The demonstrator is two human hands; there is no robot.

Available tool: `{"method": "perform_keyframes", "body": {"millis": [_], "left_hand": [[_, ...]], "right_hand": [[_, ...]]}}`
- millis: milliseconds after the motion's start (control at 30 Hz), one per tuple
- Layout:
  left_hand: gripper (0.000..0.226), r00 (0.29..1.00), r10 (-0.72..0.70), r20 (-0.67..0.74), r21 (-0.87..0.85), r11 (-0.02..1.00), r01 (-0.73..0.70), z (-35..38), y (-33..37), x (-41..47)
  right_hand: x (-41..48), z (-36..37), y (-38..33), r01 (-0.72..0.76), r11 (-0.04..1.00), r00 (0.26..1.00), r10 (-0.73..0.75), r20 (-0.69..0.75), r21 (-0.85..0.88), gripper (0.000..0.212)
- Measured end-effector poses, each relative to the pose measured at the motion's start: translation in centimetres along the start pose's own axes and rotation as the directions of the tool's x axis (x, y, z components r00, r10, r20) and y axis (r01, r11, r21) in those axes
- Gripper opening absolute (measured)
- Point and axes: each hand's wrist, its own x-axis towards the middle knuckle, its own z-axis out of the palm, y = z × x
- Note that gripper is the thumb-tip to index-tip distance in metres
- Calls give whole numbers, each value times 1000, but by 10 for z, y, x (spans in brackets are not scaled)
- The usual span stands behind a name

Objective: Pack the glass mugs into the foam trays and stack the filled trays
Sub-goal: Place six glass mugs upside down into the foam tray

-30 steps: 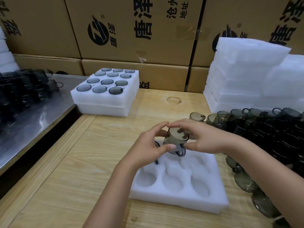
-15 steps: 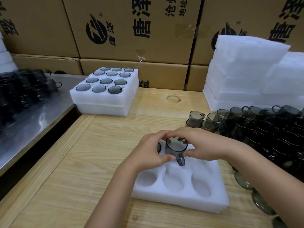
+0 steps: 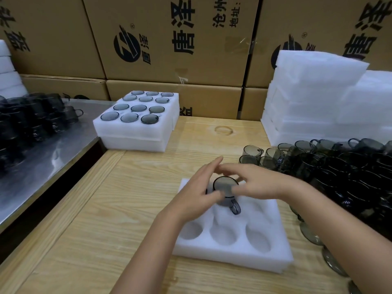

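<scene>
A smoky glass mug is being seated in a back-row pocket of a white foam tray on a wooden table.

The mug is stood upright, proud of the foam, with its handle turned toward the viewer. The left hand is held beside it, fingers straight and thumb against the glass. The right hand is laid over the far rim, but whether its fingers pinch is hidden by blur. The three front pockets are empty. Next, it is judged, the mug should be pressed down level and another taken from the loose mugs at the right.
</scene>
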Motion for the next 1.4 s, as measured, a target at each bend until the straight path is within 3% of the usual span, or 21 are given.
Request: {"method": "perform_keyframes", "body": {"millis": [33, 100, 167, 233, 367, 633, 767, 833, 867, 933, 1000, 1033, 1133, 1267, 1400], "left_hand": [[66, 999, 27, -40, 13, 1000, -26, 2, 3, 2], [55, 995, 70, -73, 127, 990, -60, 5, 3, 5], [52, 999, 38, 12, 202, 979, -40, 9, 1, 5], [56, 992, -36, 118, 308, 951, -2, 15, -4, 5], [80, 972, -200, 121, 612, 786, 85, 25, -9, 8], [99, 979, -202, 35, 659, 741, 130, 29, -4, 5], [98, 989, -145, 2, 601, 791, 115, 29, -4, 1], [89, 995, -92, -29, 504, 859, 94, 27, -6, -1], [83, 996, -83, -45, 455, 886, 94, 26, -6, -3], [70, 994, -91, -63, 448, 887, 109, 23, -5, -4], [59, 993, -103, -63, 518, 847, 120, 21, -4, -4], [55, 992, -106, -63, 540, 833, 123, 21, -4, -4], [49, 992, -112, -61, 558, 820, 127, 20, -2, -2], [48, 992, -111, -65, 563, 816, 128, 20, -1, -2], [48, 990, -122, -75, 543, 827, 143, 21, -1, 0]], "right_hand": [[3, 5, -2, 2, 999, 996, 2, -90, 47, 50], [10, 23, -2, 11, 1000, 980, -17, -196, -27, 39], [15, 44, 3, -76, 976, 983, 39, -180, -202, 48], [15, 58, 13, -229, 916, 972, 193, -137, -330, 59], [20, 68, 17, -281, 838, 959, 260, -111, -468, 65], [20, 74, 18, -313, 835, 948, 249, -196, -452, 61], [19, 73, 15, -278, 914, 945, 207, -253, -294, 52], [16, 68, 14, -199, 980, 897, 169, -408, -30, 45], [14, 62, 16, -155, 983, 828, 181, -531, 95, 41], [4, 39, 25, -181, 970, 598, 240, -764, 163, 33], [-8, 9, 40, -354, 919, 420, 322, -849, 173, 37], [-13, -4, 48, -452, 873, 397, 382, -835, 185, 41], [-19, -29, 68, -621, 761, 436, 531, -727, 184, 44], [-16, -35, 75, -655, 733, 459, 577, -676, 181, 22], [-11, -37, 75, -672, 729, 485, 565, -668, 129, 25]]}}
